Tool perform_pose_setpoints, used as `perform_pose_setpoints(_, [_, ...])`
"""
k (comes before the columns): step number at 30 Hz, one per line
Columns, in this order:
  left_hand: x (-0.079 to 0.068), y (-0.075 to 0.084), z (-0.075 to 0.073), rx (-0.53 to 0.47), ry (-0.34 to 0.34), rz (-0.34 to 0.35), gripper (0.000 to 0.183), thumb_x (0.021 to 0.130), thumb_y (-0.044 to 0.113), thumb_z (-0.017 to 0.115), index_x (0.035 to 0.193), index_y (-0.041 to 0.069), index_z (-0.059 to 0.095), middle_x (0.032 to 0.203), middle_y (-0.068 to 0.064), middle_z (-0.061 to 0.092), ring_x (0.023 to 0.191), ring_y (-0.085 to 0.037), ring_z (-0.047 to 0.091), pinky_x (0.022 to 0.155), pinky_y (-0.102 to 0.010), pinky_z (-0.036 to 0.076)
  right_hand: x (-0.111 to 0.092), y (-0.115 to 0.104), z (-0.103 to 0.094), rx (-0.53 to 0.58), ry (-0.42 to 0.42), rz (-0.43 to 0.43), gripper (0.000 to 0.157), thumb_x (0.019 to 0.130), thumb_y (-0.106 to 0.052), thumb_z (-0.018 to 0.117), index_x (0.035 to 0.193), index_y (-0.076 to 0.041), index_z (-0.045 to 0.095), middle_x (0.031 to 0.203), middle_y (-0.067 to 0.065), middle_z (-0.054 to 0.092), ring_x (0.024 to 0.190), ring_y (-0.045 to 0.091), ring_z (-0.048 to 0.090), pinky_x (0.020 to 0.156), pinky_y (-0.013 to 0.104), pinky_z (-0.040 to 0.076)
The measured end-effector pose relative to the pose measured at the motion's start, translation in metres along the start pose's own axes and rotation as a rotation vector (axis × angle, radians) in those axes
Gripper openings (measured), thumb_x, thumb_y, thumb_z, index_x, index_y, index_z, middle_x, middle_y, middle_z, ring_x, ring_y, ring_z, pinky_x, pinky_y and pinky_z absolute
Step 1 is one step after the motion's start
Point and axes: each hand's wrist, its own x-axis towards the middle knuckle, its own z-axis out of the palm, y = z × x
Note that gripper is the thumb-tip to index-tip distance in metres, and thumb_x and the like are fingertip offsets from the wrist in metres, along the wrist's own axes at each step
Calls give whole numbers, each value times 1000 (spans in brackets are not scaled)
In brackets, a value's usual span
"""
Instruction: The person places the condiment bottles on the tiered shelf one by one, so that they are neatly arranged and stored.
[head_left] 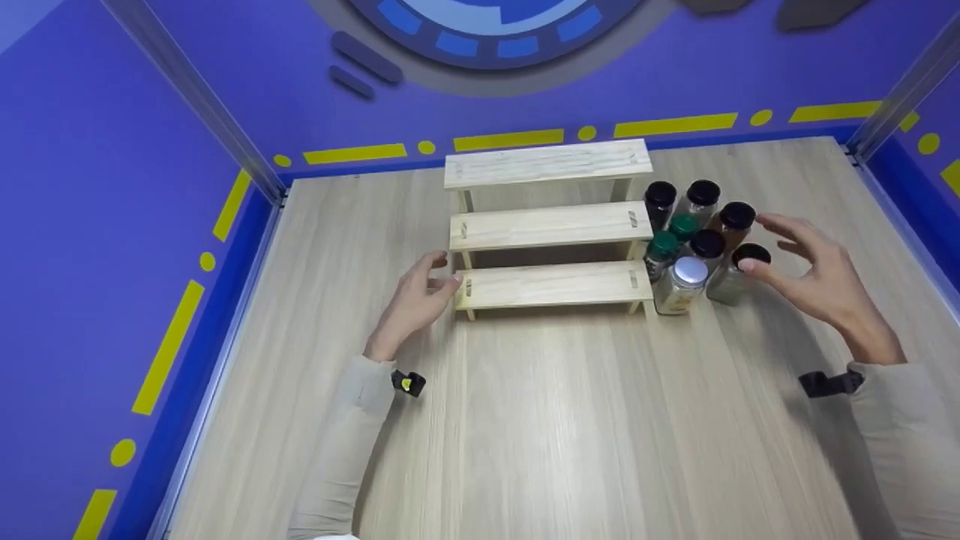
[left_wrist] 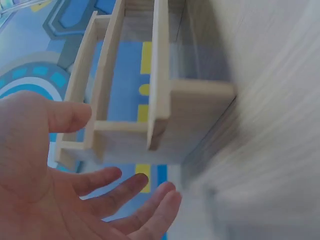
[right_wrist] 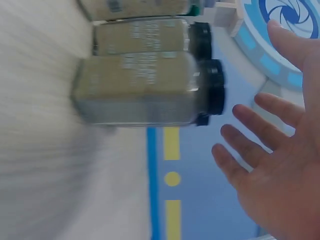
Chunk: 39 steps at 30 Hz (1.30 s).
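Note:
A three-tier wooden shelf (head_left: 551, 286) stands on the table, its steps rising toward the back wall. At its left end is my left hand (head_left: 420, 296), fingers spread and holding nothing; the left wrist view has the hand (left_wrist: 100, 195) beside the shelf's end (left_wrist: 195, 115). Several spice jars cluster against the shelf's right side, with black, green and silver lids; the silver-lidded jar (head_left: 679, 289) is at the front. My right hand (head_left: 821, 277) hovers by the right-hand black-lidded jar (head_left: 731, 281), its fingers apart. In the right wrist view the palm (right_wrist: 280, 175) faces the jars (right_wrist: 145, 90).
The wood-grain table (head_left: 555, 427) stretches out in front of the shelf. Blue panels with yellow marks close it in at the back (head_left: 517, 112), at the left (head_left: 90, 262) and at the right. Metal posts (head_left: 202, 97) stand at the corners.

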Motion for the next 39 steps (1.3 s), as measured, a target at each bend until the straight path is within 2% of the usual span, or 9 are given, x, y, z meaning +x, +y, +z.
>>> perform_pose_setpoints(2, [0, -3, 5, -52, -13, -28, 62, 108, 32, 60, 160, 3, 42, 155, -18, 53, 129, -35, 66, 98, -46, 61, -5, 8, 4, 39, 12, 1, 72, 90, -5, 84, 156, -13, 55, 155, 9, 57, 135, -8, 49, 104, 3, 39])
perform_pose_setpoints(6, [0, -7, 15, -126, -30, -77, 56, 107, 22, 61, 156, 1, 46, 149, -20, 58, 123, -33, 69, 89, -39, 64, -13, 22, 13, 124, 20, 17, 73, 89, 4, 82, 155, -9, 54, 150, 1, 61, 131, -5, 55, 102, 6, 45])
perform_pose_setpoints(12, [1, -10, 21, -173, -8, -107, 52, 102, 11, 62, 152, 1, 51, 143, -21, 61, 114, -33, 70, 87, -36, 63, -21, 37, 25, 229, 13, 48, 71, 90, 10, 78, 155, -3, 52, 142, -13, 62, 127, -4, 61, 102, 10, 49])
perform_pose_setpoints(18, [4, -13, 24, -252, -15, -95, 54, 98, 1, 60, 151, -3, 49, 142, -24, 58, 114, -35, 70, 93, -37, 61, -26, 44, 33, 245, 26, 103, 61, 92, 8, 77, 148, 1, 56, 133, -16, 66, 120, -2, 64, 101, 9, 49])
perform_pose_setpoints(22, [5, -15, 25, -328, -16, -111, 54, 97, -4, 58, 150, -5, 49, 142, -26, 57, 116, -37, 69, 94, -38, 62, -26, 47, 35, 267, 51, 95, 58, 92, 11, 76, 146, 3, 57, 131, -17, 67, 118, -2, 64, 99, 8, 50])
perform_pose_setpoints(24, [5, -15, 25, -377, -8, -135, 54, 97, -6, 59, 150, -5, 49, 143, -26, 56, 117, -35, 67, 94, -37, 62, -25, 47, 37, 295, 61, 84, 57, 91, 14, 75, 145, 4, 57, 130, -15, 67, 118, -1, 65, 99, 9, 51])
perform_pose_setpoints(29, [3, -21, 31, -603, 30, -181, 56, 96, -9, 60, 151, -4, 49, 144, -24, 54, 116, -29, 65, 91, -34, 63, -26, 46, 37, 320, 84, 101, 58, 91, 15, 75, 145, 4, 59, 129, -15, 69, 116, 0, 66, 98, 10, 52])
perform_pose_setpoints(35, [4, -39, 44, -819, 70, -137, 58, 94, -10, 62, 150, -7, 49, 147, -26, 55, 113, -24, 65, 88, -32, 62, -26, 42, 35, 389, 113, 126, 57, 91, 15, 75, 145, 4, 61, 126, -13, 71, 114, 1, 68, 97, 10, 53])
perform_pose_setpoints(39, [4, -48, 49, -873, 89, -108, 55, 94, -7, 62, 148, -9, 50, 145, -27, 57, 108, -21, 67, 85, -29, 61, -23, 36, 32, 450, 138, 98, 57, 90, 17, 75, 144, 2, 62, 125, -12, 74, 112, 1, 69, 95, 10, 54])
